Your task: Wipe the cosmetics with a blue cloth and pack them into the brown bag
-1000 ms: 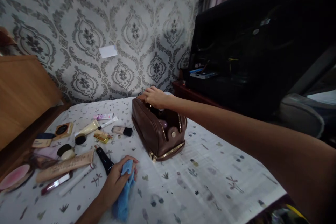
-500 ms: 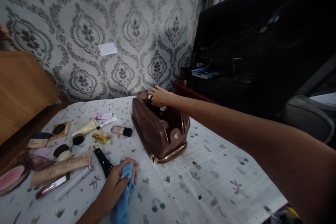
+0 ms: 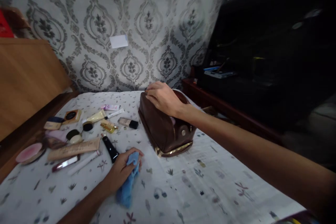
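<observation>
My left hand (image 3: 119,171) is closed around a crumpled blue cloth (image 3: 127,189), low over the patterned sheet, beside a black tube (image 3: 110,149). The brown leather makeup bag (image 3: 155,124) stands upright with its top unzipped; a gold zip runs along its near bottom edge. My right hand (image 3: 166,98) reaches across the opening and grips the top of the bag's left wall, fingers curled over it. Hand and forearm hide most of the inside.
Makeup lies spread on the left: a beige tube (image 3: 75,149), a pink blush compact (image 3: 30,153), a foundation bottle (image 3: 128,123), a lip gloss (image 3: 65,163) and several others. A wooden cabinet (image 3: 28,80) stands at the left, a large black panel (image 3: 262,66) at the right.
My right hand has moved from the far end of the bag's opening onto its left wall, which now leans inward. The left hand still holds the cloth. The view has shifted slightly left.
</observation>
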`<state>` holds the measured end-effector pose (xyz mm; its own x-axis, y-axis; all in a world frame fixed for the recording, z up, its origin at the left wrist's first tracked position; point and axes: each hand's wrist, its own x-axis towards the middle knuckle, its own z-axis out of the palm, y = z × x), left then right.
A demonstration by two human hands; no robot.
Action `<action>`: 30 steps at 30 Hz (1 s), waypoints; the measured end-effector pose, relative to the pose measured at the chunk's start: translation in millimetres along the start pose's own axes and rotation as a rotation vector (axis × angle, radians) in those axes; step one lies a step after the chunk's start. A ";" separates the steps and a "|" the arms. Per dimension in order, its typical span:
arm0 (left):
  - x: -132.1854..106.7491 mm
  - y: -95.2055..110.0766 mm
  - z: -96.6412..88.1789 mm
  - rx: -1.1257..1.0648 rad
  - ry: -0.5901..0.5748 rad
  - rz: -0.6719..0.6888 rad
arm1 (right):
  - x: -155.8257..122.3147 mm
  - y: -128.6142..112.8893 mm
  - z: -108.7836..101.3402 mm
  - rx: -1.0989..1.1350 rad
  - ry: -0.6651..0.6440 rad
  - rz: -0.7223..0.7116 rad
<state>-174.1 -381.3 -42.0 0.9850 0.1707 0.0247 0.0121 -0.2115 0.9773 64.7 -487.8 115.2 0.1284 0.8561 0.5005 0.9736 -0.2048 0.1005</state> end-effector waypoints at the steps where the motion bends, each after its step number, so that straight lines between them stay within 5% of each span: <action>1: -0.3 2.1 0.4 0.010 0.000 0.007 | -7.3 -16.5 0.9 0.097 0.056 -0.053; 5: -0.1 10.9 -3.0 0.123 0.048 0.057 | -39.3 -77.5 17.5 0.453 0.153 -0.215; 8: 3.0 16.3 -19.9 0.320 0.169 0.136 | -58.5 -110.8 44.7 0.684 0.252 -0.091; 12: 13.6 20.6 -69.9 0.716 0.359 0.105 | -74.8 -139.1 91.2 0.878 0.251 0.141; 14: 22.8 19.5 -100.2 1.006 0.430 -0.024 | -80.5 -147.2 111.3 0.904 0.169 0.212; 19: 48.3 3.9 -153.8 1.128 0.414 -0.165 | -87.8 -152.4 133.5 0.883 0.081 0.243; 30: 57.0 -8.0 -182.4 1.192 0.213 -0.202 | -85.7 -148.9 136.3 0.848 0.019 0.298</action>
<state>-149.4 -194.4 -10.1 0.9006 0.4329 0.0385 0.4214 -0.8915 0.1665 -65.6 -466.1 -59.9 0.4021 0.8141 0.4190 0.7135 0.0082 -0.7006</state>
